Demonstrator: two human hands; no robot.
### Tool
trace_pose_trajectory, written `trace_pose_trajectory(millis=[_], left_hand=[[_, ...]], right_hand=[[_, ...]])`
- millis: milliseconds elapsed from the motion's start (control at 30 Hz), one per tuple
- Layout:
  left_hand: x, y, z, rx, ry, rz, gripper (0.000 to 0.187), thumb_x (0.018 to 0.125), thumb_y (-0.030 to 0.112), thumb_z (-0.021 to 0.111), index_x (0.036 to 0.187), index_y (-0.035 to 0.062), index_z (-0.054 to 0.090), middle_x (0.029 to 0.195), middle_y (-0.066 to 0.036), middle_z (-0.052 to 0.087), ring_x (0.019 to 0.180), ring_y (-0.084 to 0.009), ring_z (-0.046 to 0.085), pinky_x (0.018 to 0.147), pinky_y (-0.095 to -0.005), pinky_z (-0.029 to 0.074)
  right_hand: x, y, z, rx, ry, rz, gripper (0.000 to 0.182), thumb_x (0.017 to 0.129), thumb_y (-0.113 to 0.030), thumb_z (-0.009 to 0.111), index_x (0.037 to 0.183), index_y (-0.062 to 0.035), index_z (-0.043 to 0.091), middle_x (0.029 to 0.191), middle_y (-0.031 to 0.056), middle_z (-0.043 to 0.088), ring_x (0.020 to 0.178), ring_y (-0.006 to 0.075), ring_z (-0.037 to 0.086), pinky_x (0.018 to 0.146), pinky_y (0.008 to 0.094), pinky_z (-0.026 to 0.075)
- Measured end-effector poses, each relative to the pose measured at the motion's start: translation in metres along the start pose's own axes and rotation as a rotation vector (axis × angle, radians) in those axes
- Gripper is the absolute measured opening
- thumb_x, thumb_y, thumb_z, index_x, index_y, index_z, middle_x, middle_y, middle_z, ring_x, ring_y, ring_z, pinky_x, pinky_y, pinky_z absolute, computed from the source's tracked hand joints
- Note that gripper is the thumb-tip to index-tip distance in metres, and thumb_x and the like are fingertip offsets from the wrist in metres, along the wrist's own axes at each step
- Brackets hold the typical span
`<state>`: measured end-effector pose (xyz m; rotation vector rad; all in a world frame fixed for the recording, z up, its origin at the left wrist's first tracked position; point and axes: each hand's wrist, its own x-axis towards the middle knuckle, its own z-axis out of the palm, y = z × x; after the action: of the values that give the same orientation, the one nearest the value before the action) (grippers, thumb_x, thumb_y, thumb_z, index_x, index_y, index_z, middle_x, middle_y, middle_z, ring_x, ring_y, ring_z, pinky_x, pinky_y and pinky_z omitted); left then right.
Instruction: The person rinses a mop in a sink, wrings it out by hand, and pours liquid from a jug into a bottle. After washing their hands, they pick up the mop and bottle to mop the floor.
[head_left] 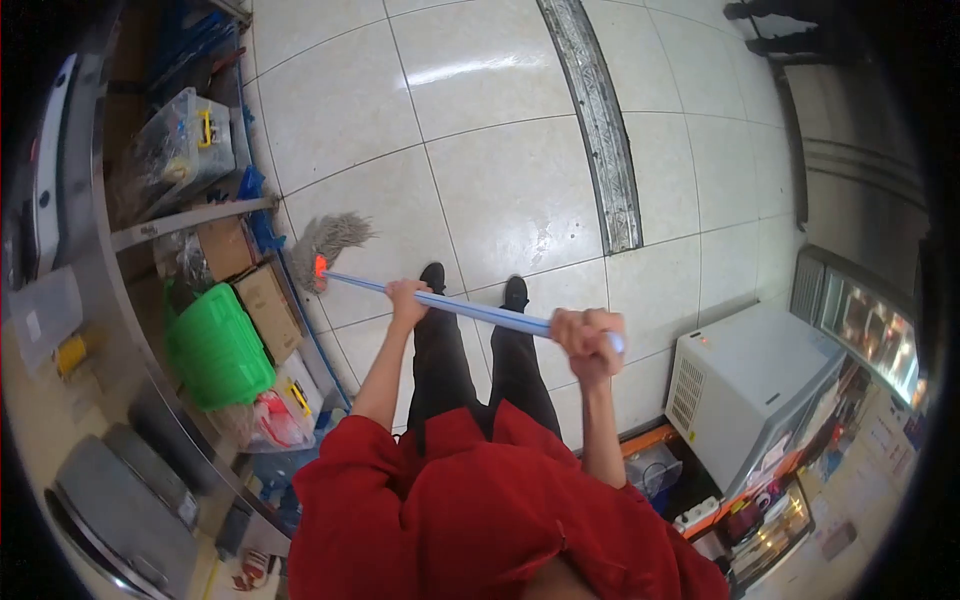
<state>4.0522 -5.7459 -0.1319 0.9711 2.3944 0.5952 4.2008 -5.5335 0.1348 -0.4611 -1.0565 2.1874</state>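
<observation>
A mop with a light blue handle [470, 308] slants across the front of my body. Its grey string head [335, 235] with an orange socket [320, 266] lies on the tiled floor to the left, close to the shelf's lower edge. Partway down the handle, my left hand [408, 300] is closed around it. My right hand [588, 338] wraps round the upper end, whose tip pokes out past the fist. Both of my feet in black shoes stand on the floor behind the handle.
Along the left runs a metal shelf with a green plastic basket [218, 345], a cardboard box [268, 312] and a clear bin [190, 145]. A metal strip [590, 120] crosses the floor ahead. To the right stands a white box-shaped appliance [755, 380] beside a steel unit [850, 160].
</observation>
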Motion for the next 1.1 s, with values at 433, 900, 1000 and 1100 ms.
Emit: trace_pose_trajectory(millis=[433,900,1000,1100], left_hand=[[0.036,0.348,0.111,-0.647,-0.003,0.606,0.017,0.058,0.017,0.055,0.046,0.0089,0.046,0.047,-0.008,0.046,0.050,-0.0277,0.049,0.049,-0.0383,0.038],[-0.096,0.286,0.099,-0.498,-0.250,0.565,0.014,0.053,0.019,0.064,0.059,0.0090,0.056,0.065,-0.010,0.056,0.068,-0.0304,0.054,0.065,-0.0414,0.040],[-0.135,0.175,0.070,-0.410,-0.343,0.337,0.013,0.054,0.019,0.063,0.060,0.0091,0.058,0.063,-0.013,0.055,0.068,-0.0336,0.054,0.066,-0.0439,0.039],[-0.159,0.056,0.075,-0.079,-0.238,0.187,0.011,0.055,0.023,0.060,0.052,0.0123,0.057,0.055,-0.009,0.053,0.065,-0.0319,0.052,0.060,-0.0436,0.036]], right_hand=[[-0.080,-0.238,-0.022,-0.561,-0.306,-0.381,0.027,0.058,-0.001,0.045,0.044,-0.0085,0.024,0.037,0.0026,0.031,0.028,0.0136,0.029,0.032,0.0261,0.021],[-0.205,-0.218,-0.042,-0.343,0.252,-0.437,0.026,0.070,-0.010,0.044,0.050,-0.0138,0.028,0.036,-0.0053,0.028,0.030,0.0065,0.026,0.034,0.0231,0.023],[-0.218,-0.138,-0.056,-0.167,0.245,-0.267,0.025,0.071,-0.013,0.044,0.053,-0.0157,0.028,0.037,-0.0061,0.026,0.030,0.0062,0.020,0.037,0.0227,0.021],[-0.229,-0.047,-0.056,-0.457,0.277,-0.136,0.027,0.071,-0.015,0.044,0.050,-0.0138,0.026,0.038,-0.0031,0.026,0.032,0.0096,0.020,0.039,0.0274,0.022]])
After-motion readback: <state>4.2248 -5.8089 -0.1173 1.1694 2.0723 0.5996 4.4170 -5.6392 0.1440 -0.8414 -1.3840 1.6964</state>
